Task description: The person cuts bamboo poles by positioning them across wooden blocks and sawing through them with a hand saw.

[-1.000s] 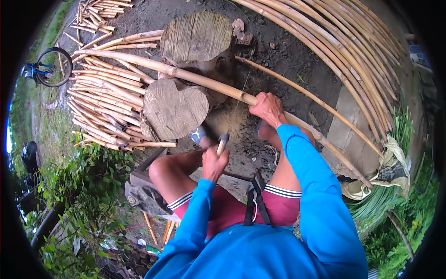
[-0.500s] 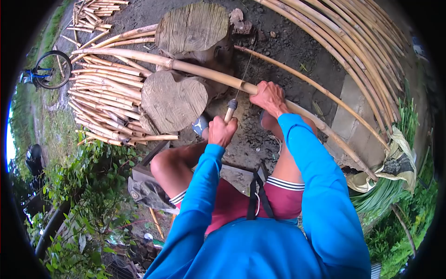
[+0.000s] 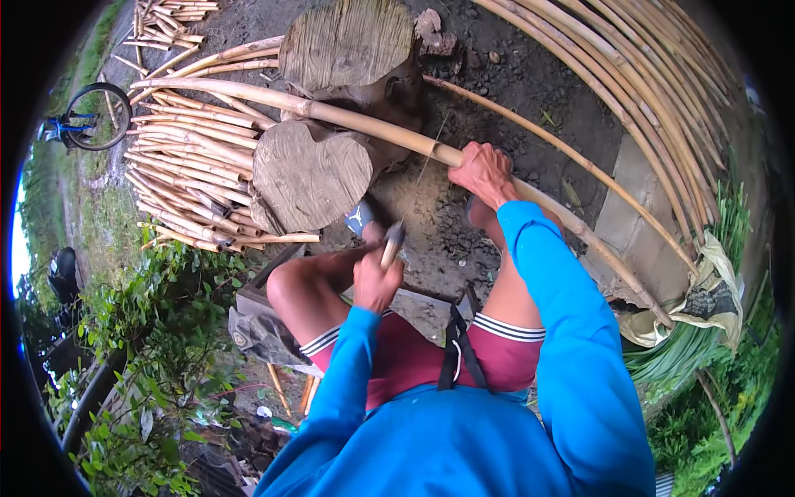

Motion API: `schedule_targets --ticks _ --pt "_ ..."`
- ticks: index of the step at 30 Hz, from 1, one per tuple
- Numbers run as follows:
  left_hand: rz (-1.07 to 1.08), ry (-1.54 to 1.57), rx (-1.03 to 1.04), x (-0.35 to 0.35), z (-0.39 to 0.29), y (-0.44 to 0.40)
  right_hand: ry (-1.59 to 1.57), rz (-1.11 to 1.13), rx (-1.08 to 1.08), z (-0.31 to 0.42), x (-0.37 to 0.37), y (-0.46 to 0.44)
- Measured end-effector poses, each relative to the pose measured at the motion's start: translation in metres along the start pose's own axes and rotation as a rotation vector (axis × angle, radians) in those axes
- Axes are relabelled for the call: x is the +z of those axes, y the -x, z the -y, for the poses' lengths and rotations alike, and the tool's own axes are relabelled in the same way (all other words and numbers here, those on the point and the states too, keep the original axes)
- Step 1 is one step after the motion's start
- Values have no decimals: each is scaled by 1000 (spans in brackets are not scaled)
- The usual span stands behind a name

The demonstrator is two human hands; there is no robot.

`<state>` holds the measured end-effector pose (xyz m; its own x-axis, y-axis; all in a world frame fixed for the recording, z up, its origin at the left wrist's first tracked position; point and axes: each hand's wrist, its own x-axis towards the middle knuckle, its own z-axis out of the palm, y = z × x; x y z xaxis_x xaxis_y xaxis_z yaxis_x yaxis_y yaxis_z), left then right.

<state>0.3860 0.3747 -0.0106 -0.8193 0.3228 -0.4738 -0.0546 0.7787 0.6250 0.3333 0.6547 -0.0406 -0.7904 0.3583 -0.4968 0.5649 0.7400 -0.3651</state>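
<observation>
A long bamboo pole slants across the view, passing between two cut tree stumps, the upper stump and the lower stump. My right hand is wrapped over the pole, just right of a node. Closed round a wooden handle, my left hand is near my left knee. The handle belongs to what looks like a saw; its thin blade is seen edge-on as a faint line crossing the pole beside my right hand. How deep the blade sits in the bamboo cannot be made out.
Cut bamboo lengths lie piled at left, with a wheel beyond. Long poles stretch along the upper right. A thinner pole lies behind the held one. A pale sack is at right; leafy plants grow at lower left.
My left hand has drawn the saw handle back toward my body, down and slightly left. My right hand keeps its grip, and the pole stays nearly in place.
</observation>
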Motion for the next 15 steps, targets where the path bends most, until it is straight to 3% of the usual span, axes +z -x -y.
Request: schedule_targets --ticks 2,3,4,6,10,11,12,13,14,15 --pt "23 86 -116 -11 -3 26 28 -7 31 0 2 0" --pt "-32 140 -26 -2 -6 11 32 -5 31 -2 1 0" --pt "5 60 -118 0 -22 -15 16 -2 30 -1 4 0" --pt "7 -50 -111 22 -29 -72 -4 -14 30 -1 5 1" --pt "-12 87 -26 -2 -16 -8 28 -11 -35 -10 1 -5" --pt "20 72 -104 -8 -9 14 8 102 -69 -15 0 -9" --pt "49 61 -179 -11 -5 24 -10 211 -104 -20 -2 -14" --pt "48 62 -179 -11 -6 23 -37 231 -246 -31 -2 -17" --pt "61 62 -183 -13 -7 19 -33 227 -250 -53 -1 -22" --pt "77 57 -189 -16 -9 18 -141 201 -499 -80 2 -25"
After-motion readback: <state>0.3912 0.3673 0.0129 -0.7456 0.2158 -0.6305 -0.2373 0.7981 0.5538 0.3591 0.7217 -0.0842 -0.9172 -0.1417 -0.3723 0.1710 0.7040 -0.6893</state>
